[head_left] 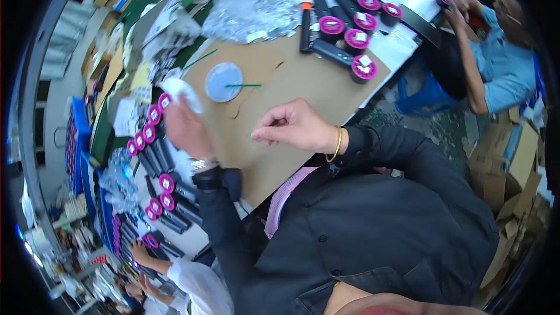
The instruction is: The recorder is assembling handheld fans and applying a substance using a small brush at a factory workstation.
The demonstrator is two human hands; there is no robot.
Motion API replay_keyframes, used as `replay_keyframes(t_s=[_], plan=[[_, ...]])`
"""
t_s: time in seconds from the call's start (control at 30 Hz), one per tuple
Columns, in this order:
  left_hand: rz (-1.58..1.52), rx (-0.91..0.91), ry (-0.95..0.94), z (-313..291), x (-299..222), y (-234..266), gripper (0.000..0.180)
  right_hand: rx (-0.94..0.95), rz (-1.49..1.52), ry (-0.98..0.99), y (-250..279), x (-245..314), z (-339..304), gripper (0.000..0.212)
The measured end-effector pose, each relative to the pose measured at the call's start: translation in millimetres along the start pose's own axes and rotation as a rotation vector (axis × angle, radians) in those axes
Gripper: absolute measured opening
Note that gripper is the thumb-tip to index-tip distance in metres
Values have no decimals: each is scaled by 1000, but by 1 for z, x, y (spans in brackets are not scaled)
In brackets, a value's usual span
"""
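A handling step is apparently proceeding above brown cardboard (332, 96).
Black-and-magenta devices (149, 134) are lying beside the left hand (188, 128), which is overlapping white material (175, 86), its grip unclear; the right hand (297, 125) is holding a narrow curl, contents unclear. The next move is seemingly calling for a controlled pinch. White labels (365, 60) are showing, unreadably small.

Factory assembly workshop: rows of similar black-and-magenta devices (163, 154), seated co-worker (504, 79), cardboard boxes (489, 166).
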State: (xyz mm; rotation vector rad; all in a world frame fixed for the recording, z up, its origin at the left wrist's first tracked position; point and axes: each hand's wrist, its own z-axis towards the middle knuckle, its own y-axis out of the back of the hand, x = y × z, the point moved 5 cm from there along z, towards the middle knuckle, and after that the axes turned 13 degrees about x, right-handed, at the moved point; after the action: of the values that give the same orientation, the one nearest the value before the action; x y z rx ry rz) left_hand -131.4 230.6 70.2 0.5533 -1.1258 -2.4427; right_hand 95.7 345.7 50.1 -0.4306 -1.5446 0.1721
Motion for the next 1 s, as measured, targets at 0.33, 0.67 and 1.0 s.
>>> replay_keyframes(t_s=[0.33,0.67,1.0], plan=[[-21,85,-214,27,-34,0,25,-702,-954,223,119,83,-114,27],[-469,446,-652,-1,-235,-68,71,-809,-1319,25,162,43,-129,73],[-256,943,-490,-34,-242,-66,90,-323,-946,152,148,56,-133,63]])
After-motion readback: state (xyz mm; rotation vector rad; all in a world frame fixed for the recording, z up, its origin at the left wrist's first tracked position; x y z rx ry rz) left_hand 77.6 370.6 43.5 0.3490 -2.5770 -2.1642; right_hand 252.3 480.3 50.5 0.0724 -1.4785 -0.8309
